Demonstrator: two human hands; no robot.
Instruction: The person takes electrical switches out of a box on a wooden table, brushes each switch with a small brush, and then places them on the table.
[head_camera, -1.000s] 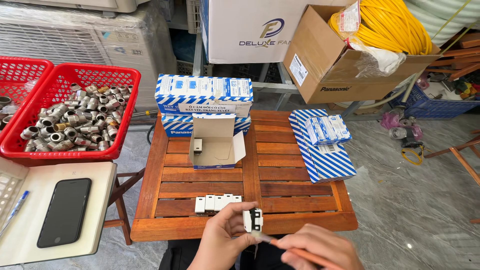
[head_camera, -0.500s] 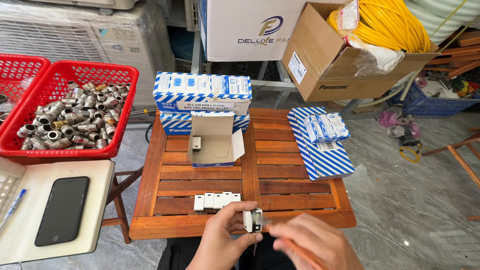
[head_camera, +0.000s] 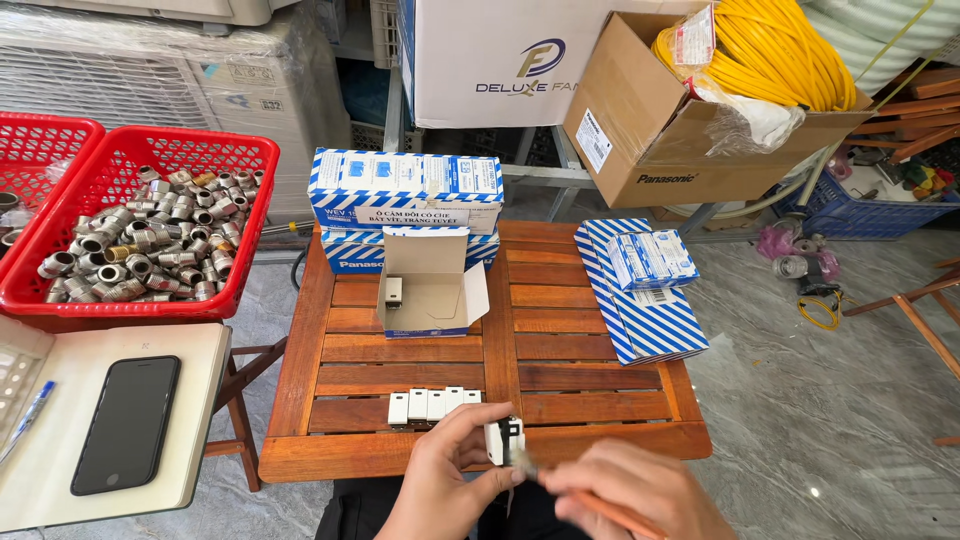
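My left hand (head_camera: 445, 475) holds a small white switch module (head_camera: 503, 441) upright over the near edge of the slatted wooden table (head_camera: 590, 382). My right hand (head_camera: 640, 497) grips an orange-handled screwdriver (head_camera: 600, 510), its metal tip set against the module's underside. Just beyond my hands, a short row of white modules (head_camera: 432, 404) lies on the table. An open small carton (head_camera: 428, 285) with one module inside stands at the table's middle.
Blue-and-white striped boxes are stacked at the back (head_camera: 405, 200) and right (head_camera: 640, 290) of the table. A red basket (head_camera: 150, 235) of metal fittings and a black phone (head_camera: 130, 423) on a white surface sit to the left. Cardboard boxes with yellow cable (head_camera: 770, 50) stand behind.
My right hand has worked the screwdriver slightly against the module; the view has shifted a little. The module stays in my left hand.
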